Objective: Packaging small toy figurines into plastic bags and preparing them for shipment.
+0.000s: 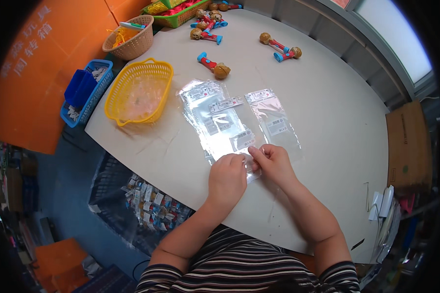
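Both my hands are at the near end of a clear plastic bag with a white label and a printed strip across its far end. My left hand has its fingers curled closed on the bag's near left edge. My right hand pinches the near right edge, thumb on top and the other fingers folded under. Beneath and to the left lies a stack of similar clear bags. Another single clear bag lies flat to the right. Whether anything is inside the held bag cannot be made out.
Red-and-blue toys with brown round heads lie on the far part of the white table. A yellow basket, a tan basket and a blue basket stand left. Below the table edge, a dark crate holds packed items. A cardboard box stands right.
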Demonstrator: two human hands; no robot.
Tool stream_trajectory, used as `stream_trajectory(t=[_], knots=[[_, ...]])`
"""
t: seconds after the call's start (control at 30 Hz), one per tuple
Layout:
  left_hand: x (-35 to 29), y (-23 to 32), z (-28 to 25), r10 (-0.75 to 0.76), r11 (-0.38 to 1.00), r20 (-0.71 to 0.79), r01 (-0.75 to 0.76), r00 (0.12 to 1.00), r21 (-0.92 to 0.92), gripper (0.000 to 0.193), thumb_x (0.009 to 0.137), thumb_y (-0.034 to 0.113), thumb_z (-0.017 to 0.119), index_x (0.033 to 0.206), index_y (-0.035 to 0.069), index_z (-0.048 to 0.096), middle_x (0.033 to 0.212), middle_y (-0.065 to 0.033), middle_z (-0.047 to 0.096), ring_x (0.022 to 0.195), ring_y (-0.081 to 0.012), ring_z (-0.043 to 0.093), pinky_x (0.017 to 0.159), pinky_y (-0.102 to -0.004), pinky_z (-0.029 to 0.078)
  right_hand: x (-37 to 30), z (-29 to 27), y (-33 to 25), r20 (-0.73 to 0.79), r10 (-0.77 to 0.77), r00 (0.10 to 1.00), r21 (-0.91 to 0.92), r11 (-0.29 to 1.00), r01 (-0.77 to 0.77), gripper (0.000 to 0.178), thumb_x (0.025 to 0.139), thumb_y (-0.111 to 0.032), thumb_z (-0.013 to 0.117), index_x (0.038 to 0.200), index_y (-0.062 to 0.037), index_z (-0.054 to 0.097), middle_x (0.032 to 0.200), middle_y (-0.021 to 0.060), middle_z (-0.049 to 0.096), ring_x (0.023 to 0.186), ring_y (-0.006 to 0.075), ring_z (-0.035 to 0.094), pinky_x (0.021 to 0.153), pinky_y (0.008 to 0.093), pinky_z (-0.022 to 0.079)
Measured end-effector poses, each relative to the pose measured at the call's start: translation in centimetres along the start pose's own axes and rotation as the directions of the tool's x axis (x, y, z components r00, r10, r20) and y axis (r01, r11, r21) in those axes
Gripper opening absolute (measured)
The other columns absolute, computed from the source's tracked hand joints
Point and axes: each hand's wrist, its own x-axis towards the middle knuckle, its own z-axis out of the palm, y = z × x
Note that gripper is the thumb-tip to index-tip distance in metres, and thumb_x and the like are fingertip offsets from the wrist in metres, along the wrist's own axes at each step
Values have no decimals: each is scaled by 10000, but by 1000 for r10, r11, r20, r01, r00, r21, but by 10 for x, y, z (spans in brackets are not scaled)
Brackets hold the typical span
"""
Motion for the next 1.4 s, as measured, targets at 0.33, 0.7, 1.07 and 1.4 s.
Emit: stream_trajectory(t=[0.33,0.7,1.07,1.4], knots=[[5,-9,-4,37,973,-205,12,978,231,164,754,-32,645,905,21,609,853,-141,599,798,-336,584,716,-426,480,70,-14,-48,-80,-445,892,-506,789,348,272,899,-252,735,843,2,657,709,69,671,609,134,605,567,285,467],[4,-36,25,76,993,-164,-60,984,105,158,779,-22,664,911,19,588,835,-149,588,780,-342,583,711,-424,479,249,73,-105,198,-614,764,-816,328,476,477,828,-161,715,1280,-131,565,1156,109,648,1111,295,586,899,408,530],[-2,-42,21,-92,995,-192,99,977,29,200,813,-31,690,976,-9,577,866,-156,604,729,-276,640,631,-352,535,267,49,-97,316,-208,926,-827,417,376,665,893,-107,610,1499,-274,395,1133,169,656,1025,347,668,839,439,554],[4,-38,20,-76,996,-219,85,973,32,240,780,-53,678,1002,-8,599,854,-141,633,755,-274,649,662,-360,534,257,-13,-69,604,-509,613,-746,-89,660,462,874,-80,641,1274,-310,632,1525,67,415,1283,298,520,1032,430,452]])
